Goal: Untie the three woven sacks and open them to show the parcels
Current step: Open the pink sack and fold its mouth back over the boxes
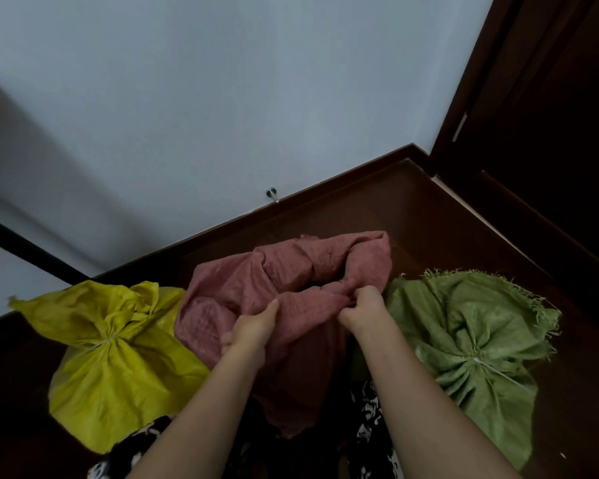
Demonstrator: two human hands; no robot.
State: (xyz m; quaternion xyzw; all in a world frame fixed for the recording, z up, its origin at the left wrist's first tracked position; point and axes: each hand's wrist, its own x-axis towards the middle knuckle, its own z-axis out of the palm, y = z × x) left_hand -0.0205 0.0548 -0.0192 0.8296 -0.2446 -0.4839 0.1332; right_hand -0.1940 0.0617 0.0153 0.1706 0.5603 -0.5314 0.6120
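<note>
Head view. Three woven sacks stand in a row on a dark wooden floor [429, 216], near the foot of a pale wall [187, 98].

The pink sack [284, 281] is the middle one and serves as the reference. Its neck is untied and the mouth gapes, showing a dark opening just beyond the hands; the contents cannot be made out.

The left hand [253, 328] is at the near left part of the pink sack's rim, its fingers closed around a fold of the fabric with the thumb lying along the top.

The right hand [363, 305] is at the near right part of the same rim, its fingers curled shut on a bunch of the fabric.

The yellow sack [118, 368] stands to the left of the pink sack, touching it, with its neck gathered and bound by a pale tie [106, 341].

The green sack [474, 347] stands to the right of the pink sack, just beside it, its neck likewise gathered and bound by a white tie [481, 364]; its top edge is frayed.

A dark door frame [464, 98] rises well beyond the pink sack, to the right.
</note>
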